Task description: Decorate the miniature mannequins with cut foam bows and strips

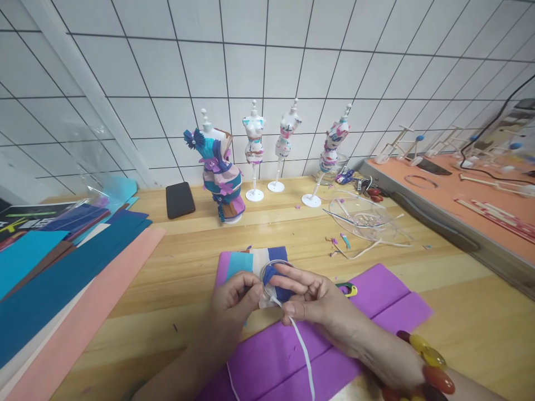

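My left hand and my right hand meet over the wooden table, both with fingers pinched. Together they grip a small dark blue piece wrapped by a loop of white cord whose tail runs down toward me. Under the hands lie small paper pieces in purple, teal, white and blue. A large purple sheet spreads beneath my right forearm, which wears a beaded bracelet.
A dressed mini mannequin and three more on white stands line the tiled wall. A black pad lies near them. Stacked coloured sheets fill the left. A clear plastic dish and scraps sit right, beside an orange board.
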{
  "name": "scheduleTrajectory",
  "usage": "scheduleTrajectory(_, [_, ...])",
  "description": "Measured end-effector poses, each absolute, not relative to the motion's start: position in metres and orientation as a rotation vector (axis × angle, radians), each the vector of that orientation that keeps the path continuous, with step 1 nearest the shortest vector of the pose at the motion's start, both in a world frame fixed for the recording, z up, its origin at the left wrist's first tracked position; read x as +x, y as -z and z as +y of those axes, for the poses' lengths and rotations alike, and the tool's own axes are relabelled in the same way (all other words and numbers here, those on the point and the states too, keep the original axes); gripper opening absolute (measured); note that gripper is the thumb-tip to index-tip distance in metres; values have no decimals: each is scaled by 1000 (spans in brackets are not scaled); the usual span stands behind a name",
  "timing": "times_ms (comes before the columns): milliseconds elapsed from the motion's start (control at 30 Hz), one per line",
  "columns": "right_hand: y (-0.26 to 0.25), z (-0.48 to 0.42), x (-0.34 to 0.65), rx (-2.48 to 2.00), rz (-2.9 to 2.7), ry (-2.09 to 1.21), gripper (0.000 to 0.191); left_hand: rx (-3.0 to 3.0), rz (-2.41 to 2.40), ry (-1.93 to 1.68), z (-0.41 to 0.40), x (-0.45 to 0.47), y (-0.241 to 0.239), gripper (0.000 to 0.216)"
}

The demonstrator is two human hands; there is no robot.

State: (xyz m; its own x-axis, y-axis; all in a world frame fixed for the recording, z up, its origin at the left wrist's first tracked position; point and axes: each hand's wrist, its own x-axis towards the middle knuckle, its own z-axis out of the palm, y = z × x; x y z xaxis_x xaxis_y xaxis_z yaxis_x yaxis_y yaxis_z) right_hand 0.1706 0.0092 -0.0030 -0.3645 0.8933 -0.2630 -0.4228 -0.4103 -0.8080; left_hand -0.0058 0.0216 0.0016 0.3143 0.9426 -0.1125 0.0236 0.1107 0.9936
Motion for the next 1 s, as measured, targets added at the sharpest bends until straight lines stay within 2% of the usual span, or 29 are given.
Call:
scheduleTrajectory(133, [7, 8, 172, -941, -1083, -1796, 63, 1154, 1036, -945, 23, -5, -5, 23])
scheduleTrajectory(267, [7, 5, 174, -1188, -1508, -1381, 61, 996, 995, -930, 26, -6, 2, 22])
scheduleTrajectory(333, [3, 6, 178, -1248, -1685, -1105, 54, 969, 970, -916, 27, -8, 7, 21])
scheduleTrajectory(467, [-13, 15, 196, -1379, -1894, -768, 20, 918, 976, -899, 28, -9, 11, 20])
scheduleTrajectory(700, [-34, 23, 230, -1741, -2323, -677, 11, 936, 1016, -946, 28, -6, 8, 20])
scheduleTrajectory(1000, [-32, 22, 239, -1633, -2472, -705, 26, 890, 1008, -955, 30, -6, 6, 19])
